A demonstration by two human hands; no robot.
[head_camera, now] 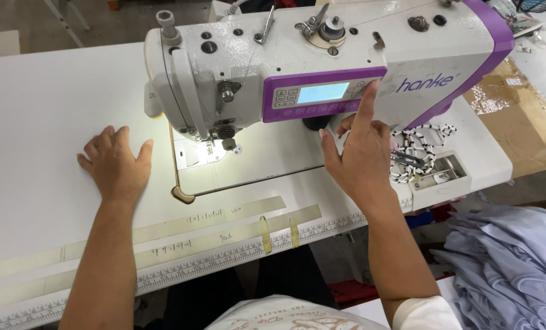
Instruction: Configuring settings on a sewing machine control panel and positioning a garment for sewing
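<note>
A white and purple sewing machine (322, 55) stands on a white table (41, 98). My right hand (358, 153) is raised with the index finger touching the right edge of the machine's purple control panel (319, 95), beside its lit screen. My left hand (117, 162) lies flat on the table, fingers apart, to the left of the needle area (211, 143), which a small lamp lights. Neither hand holds anything.
Strips of beige tape (224, 229) and a printed ruler run along the table's front edge. A black-and-white cord (419, 146) lies by a small metal tray (441, 171) at the right. A pile of pale blue fabric (511, 263) sits at lower right, brown cardboard (517, 116) beyond.
</note>
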